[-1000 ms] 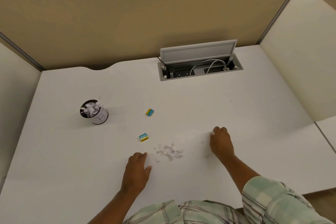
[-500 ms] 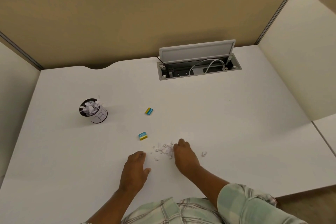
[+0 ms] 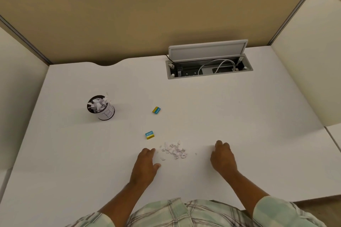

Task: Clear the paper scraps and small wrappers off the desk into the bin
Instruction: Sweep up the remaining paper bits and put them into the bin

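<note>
resting flat near the surface's front edge, left hand (image 3: pixel 145 167) and curled right hand (image 3: pixel 223 156) flank the scraps (image 3: pixel 174 150), neither grip holding anything.

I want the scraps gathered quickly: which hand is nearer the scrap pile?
Left. The left hand sits right beside the scrap pile; the right hand is farther off on its other side.

I see 2 yellow-and-blue wrappers (image 3: pixel 156 110) right of the black bin (image 3: pixel 100 108), white scraps (image 3: pixel 174 150), a green plaid sleeve (image 3: pixel 280 212).
</note>
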A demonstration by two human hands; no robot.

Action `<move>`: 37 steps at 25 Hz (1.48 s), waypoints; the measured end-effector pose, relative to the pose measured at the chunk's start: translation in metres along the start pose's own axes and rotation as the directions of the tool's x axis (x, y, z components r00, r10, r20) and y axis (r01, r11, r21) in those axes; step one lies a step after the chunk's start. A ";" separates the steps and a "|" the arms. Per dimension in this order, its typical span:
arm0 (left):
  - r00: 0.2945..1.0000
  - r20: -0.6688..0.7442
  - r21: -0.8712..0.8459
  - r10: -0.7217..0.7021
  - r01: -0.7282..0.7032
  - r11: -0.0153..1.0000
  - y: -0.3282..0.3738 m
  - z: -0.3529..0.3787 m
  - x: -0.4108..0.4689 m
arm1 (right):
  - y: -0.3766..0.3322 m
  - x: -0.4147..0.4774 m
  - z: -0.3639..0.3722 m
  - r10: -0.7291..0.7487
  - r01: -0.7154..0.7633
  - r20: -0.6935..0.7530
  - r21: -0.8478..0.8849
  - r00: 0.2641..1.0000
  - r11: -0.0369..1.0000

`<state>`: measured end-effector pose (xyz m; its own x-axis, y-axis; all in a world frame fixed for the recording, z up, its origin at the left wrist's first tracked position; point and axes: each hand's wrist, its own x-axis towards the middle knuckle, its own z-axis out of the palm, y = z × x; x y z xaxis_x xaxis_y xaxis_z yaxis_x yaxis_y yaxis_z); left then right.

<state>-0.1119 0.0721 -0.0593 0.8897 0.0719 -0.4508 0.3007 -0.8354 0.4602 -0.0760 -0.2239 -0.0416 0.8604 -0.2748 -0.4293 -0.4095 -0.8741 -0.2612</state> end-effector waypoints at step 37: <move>0.999 0.033 -0.072 0.022 -0.019 0.997 0.041 0.002 0.032 | -0.118 0.005 0.038 -0.418 0.443 0.297 -0.020 0.858 0.896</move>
<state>-0.0718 0.0389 -0.0562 0.8842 0.0356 -0.4657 0.3073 -0.7953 0.5225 -0.0351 -0.1072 -0.0464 0.8195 0.2487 -0.5163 0.0205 -0.9131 -0.4073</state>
